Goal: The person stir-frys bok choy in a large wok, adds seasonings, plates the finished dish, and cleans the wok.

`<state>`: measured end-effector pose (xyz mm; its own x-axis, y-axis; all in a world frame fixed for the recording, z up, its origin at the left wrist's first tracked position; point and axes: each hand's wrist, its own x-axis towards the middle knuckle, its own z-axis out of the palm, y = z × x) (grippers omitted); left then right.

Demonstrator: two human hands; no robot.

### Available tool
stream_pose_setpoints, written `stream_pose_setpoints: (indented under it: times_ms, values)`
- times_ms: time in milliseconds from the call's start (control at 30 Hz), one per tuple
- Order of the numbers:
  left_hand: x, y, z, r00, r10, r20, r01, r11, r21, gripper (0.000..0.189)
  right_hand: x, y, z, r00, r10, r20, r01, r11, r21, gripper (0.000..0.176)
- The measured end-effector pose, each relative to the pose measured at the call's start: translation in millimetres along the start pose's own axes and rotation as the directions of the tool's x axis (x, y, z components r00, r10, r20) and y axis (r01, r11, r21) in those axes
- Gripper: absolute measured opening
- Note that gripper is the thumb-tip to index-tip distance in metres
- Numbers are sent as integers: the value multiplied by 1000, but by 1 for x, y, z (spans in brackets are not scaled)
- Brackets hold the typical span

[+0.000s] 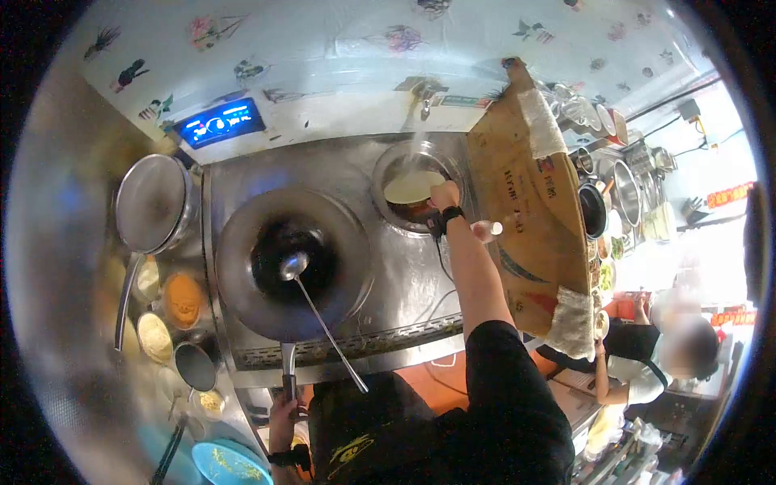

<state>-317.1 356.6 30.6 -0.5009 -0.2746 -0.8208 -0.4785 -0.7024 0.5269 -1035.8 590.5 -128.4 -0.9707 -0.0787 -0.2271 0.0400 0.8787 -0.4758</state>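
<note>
A large dark wok (234, 267) sits on the steel stove, its handle (288, 360) pointing toward my body. At the end of that handle is my left hand (283, 416), its fingers closed around it. A long-handled ladle (296, 267) rests in the wok, its shaft leaning over the near rim. My right hand (444, 195) reaches forward over a round metal basin (388, 212) set into the counter, below a tap (423, 105). It grips the edge of a pale, shallow bowl-like thing (411, 187) there. Water or steam blurs the space under the tap.
A cardboard sheet (525, 218) stands upright right of the basin. On the left are a lidded pan (151, 202), seasoning containers (183, 299) and a blue bowl (230, 465). A lit control panel (220, 123) is on the wall. Another person (647, 380) works at the right.
</note>
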Motion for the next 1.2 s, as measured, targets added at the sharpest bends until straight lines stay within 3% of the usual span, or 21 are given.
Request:
stream_pose_setpoints:
  times_ms: [33, 133, 167, 233, 267, 367, 433, 500, 567, 600, 633, 700, 767, 833, 900, 933, 1000, 1067, 1133, 1167, 1200]
  values:
    - [-8, 11, 6, 999, 23, 35, -23, 1000, 4, 28, 10, 9, 1, 1000, 24, 6, -25, 988, 151, 18]
    - [-14, 21, 17, 998, 47, -36, -43, 993, 108, 28, 58, 43, 2, 962, -234, -137, 250, 963, 106, 33]
    - [-15, 21, 19, 997, 64, -41, -57, 987, 152, 28, 68, 40, -11, 970, -239, -51, 243, 964, 111, 34]
    - [-14, 16, 13, 997, 72, -25, -66, 982, 179, 29, 28, -22, -91, 970, -67, 236, 22, 982, 186, 36]
    - [-14, 20, 16, 997, 78, -19, -73, 978, 198, 29, 32, -24, -96, 971, -68, 229, 23, 981, 193, 36]
    - [-20, 22, 23, 996, 82, -30, -77, 988, 131, 28, 43, -27, -102, 902, 174, 396, -421, 563, 711, 27]
    - [-16, 20, 25, 995, 97, -34, -93, 992, 88, 27, 43, -18, -94, 842, 108, 529, -537, 273, 798, 20]
    - [-12, 12, 20, 992, 130, -3, -130, 990, 62, 28, 43, -8, -83, 739, -65, 670, -669, 47, 742, 14]
    - [6, -13, 4, 984, 171, 41, -155, 955, -253, 24, 48, -1, -78, 527, -327, 785, -841, -67, 537, 11]
    - [-7, 2, 17, 990, 136, -24, -138, 981, -136, 21, 47, 2, -77, 390, -442, 808, -914, -83, 396, 11]
    - [-20, 18, 30, 991, 100, -89, -103, 994, -21, 18, 41, 3, -78, 334, -478, 812, -935, -61, 349, 13]
    - [-14, 5, 4, 995, 87, -56, -78, 987, 137, 21, 15, -2, -82, 364, -439, 821, -917, -13, 399, 14]
    - [-13, -6, 5, 991, 109, -73, -98, 985, 142, 22, -6, 3, -91, 604, -283, 745, -749, 117, 652, 16]
    - [-23, 1, 22, 987, 84, -136, -79, 996, 41, 25, -41, -10, -109, 687, -199, 698, -663, 221, 715, 17]
    - [-24, 5, 22, 996, 77, -52, -74, 996, 57, 25, -98, -32, -130, 762, -132, 634, -571, 326, 753, 23]
    - [-31, 13, 33, 997, 67, -47, -65, 997, 48, 25, -137, -44, -144, 892, -82, 445, -335, 541, 771, 21]
    - [-26, 0, 26, 986, 117, -117, -99, 984, 149, 33, -157, -33, -146, 899, 111, 423, -427, 430, 795, 8]
    - [-33, 5, 31, 991, 115, -75, -106, 988, 109, 28, -194, -11, -144, 924, 24, 383, -343, 498, 796, 4]
    - [-31, -2, 30, 990, 112, -90, -108, 993, 47, 30, -246, -14, -147, 998, -53, 39, 10, 708, 706, 9]
    - [-32, -6, 29, 987, 111, -114, -112, 994, -9, 32, -258, 3, -136, 998, -60, 33, 12, 626, 780, 11]
    - [-31, -11, 26, 987, 111, -113, -113, 994, -10, 32, -278, 13, -135, 986, 118, 119, -167, 682, 712, 11]
